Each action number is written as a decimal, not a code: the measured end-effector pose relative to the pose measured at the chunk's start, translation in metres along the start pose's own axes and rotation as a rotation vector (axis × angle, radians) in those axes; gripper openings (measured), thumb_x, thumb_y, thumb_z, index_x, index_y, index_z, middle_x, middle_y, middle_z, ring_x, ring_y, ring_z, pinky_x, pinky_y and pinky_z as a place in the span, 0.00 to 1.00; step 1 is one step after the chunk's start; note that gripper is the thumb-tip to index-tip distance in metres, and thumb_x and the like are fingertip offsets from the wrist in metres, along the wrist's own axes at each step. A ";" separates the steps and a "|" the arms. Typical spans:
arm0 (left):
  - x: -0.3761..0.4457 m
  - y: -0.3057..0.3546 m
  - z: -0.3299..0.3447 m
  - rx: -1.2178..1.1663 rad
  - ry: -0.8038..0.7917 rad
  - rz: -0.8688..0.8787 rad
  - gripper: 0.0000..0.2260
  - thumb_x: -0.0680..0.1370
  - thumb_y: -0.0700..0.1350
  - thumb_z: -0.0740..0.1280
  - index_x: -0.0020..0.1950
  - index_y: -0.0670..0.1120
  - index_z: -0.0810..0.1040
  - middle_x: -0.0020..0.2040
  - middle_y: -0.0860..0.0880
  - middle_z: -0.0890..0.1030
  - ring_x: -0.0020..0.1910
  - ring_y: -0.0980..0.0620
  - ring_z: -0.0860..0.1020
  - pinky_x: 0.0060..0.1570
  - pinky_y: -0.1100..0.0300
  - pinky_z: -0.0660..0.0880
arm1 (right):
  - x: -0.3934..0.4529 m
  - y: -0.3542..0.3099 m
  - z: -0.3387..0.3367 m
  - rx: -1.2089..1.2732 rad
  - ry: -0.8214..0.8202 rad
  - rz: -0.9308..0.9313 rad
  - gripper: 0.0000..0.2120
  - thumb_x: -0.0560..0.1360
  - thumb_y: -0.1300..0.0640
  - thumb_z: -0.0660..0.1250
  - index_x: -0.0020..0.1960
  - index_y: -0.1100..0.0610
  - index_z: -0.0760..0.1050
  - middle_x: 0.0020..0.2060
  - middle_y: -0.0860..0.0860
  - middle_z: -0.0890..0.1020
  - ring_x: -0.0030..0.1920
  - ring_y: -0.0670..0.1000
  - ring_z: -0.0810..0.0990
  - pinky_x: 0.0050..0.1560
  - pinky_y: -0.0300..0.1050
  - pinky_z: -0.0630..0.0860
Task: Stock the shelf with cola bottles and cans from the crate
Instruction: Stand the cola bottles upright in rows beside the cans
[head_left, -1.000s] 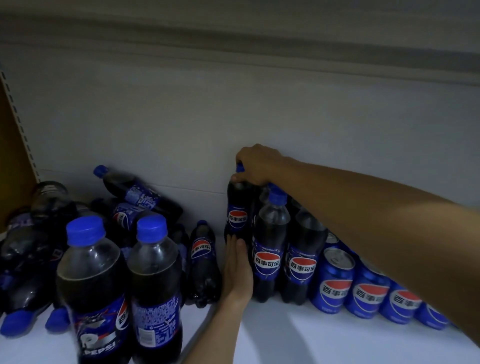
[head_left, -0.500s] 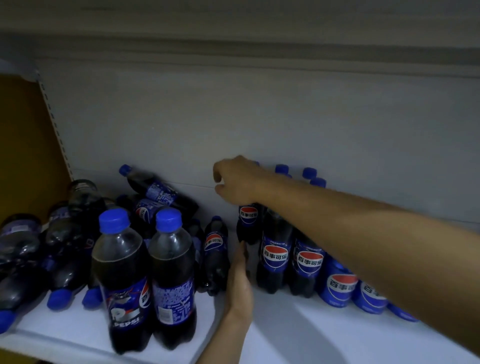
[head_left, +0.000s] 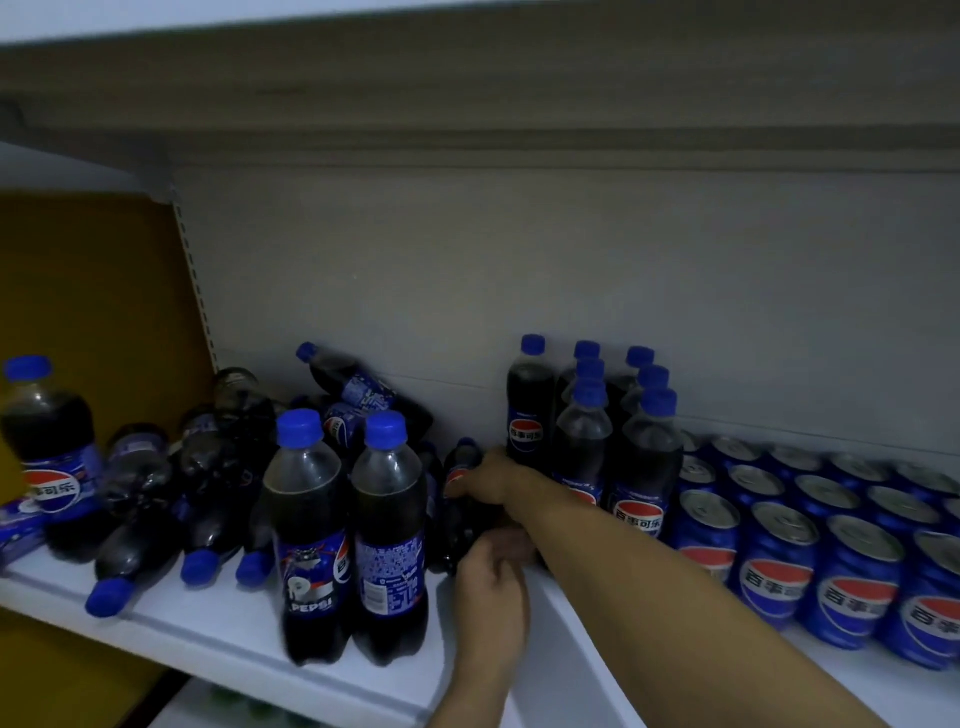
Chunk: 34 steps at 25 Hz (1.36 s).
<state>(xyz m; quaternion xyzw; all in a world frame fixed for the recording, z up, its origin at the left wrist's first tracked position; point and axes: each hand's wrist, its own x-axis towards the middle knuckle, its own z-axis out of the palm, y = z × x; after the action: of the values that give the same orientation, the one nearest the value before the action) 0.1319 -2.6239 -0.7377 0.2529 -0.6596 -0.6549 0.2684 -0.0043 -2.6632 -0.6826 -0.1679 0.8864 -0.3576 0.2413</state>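
- Small cola bottle (head_left: 464, 499) between the two tall front bottles (head_left: 353, 535) and the upright row (head_left: 587, 441), on the shelf (head_left: 208, 618); apparently leaning or lying (dim, hard to tell).
- Right hand (head_left: 488, 480) on its upper part, fingers curled round it; left hand (head_left: 493, 582) at its base, fingers bent against it.
- Best stood upright, slid tight beside the row, steadied low to spare the neighbours.
- Half a second ago: right hand high at the row's caps, left hand flat; now both down on the bottle.
- Cans (head_left: 779, 561) farther right.

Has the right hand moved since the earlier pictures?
Yes. The right hand went down and left: before it was on the cap of the upright back bottle; now it grips a small bottle beside it.
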 end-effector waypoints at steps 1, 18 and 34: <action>-0.001 -0.001 -0.003 0.021 0.063 0.017 0.15 0.79 0.31 0.60 0.47 0.48 0.82 0.41 0.52 0.86 0.41 0.60 0.82 0.43 0.71 0.76 | -0.005 -0.001 -0.001 0.067 0.003 0.012 0.51 0.65 0.52 0.81 0.77 0.65 0.56 0.67 0.62 0.74 0.62 0.60 0.79 0.61 0.55 0.79; 0.004 -0.001 0.007 0.526 0.297 0.082 0.32 0.76 0.56 0.71 0.76 0.51 0.62 0.64 0.48 0.79 0.60 0.45 0.80 0.56 0.48 0.78 | -0.049 -0.009 -0.034 0.066 -0.001 -0.195 0.47 0.59 0.71 0.80 0.73 0.56 0.64 0.60 0.54 0.78 0.60 0.55 0.78 0.55 0.50 0.80; 0.027 -0.012 0.009 0.564 0.202 0.137 0.26 0.71 0.54 0.77 0.65 0.58 0.70 0.59 0.54 0.79 0.57 0.46 0.80 0.46 0.52 0.77 | -0.087 -0.084 -0.126 -0.869 0.117 -0.365 0.25 0.76 0.43 0.71 0.62 0.62 0.73 0.57 0.56 0.78 0.50 0.53 0.76 0.46 0.44 0.73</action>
<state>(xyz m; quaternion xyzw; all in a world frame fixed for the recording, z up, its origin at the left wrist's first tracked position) 0.1057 -2.6363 -0.7487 0.3362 -0.8008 -0.3979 0.2955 0.0092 -2.6100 -0.5162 -0.3857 0.9221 0.0011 0.0314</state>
